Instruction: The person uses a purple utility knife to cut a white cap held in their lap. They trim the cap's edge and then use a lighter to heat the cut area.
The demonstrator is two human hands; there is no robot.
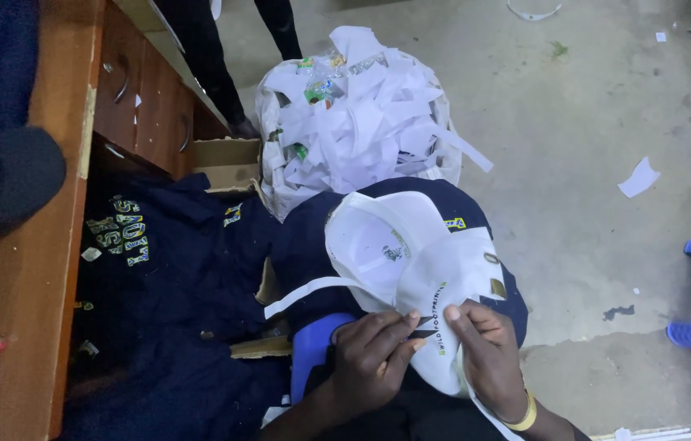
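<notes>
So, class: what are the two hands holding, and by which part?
Both hold a white cap. The left hand and right hand pinch its lower edge, with a small dark tool between the fingers.

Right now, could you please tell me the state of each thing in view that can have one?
White cap: upturned, inside showing, held in both hands.
Left hand: pinching the cap's edge.
Right hand: gripping the cap's edge, yellow wristband on.
Sack of paper scraps: open, overfull.
Navy garments: piled, crumpled.
Black cap: lying on the wooden desk.
Desk drawers: shut.
</notes>
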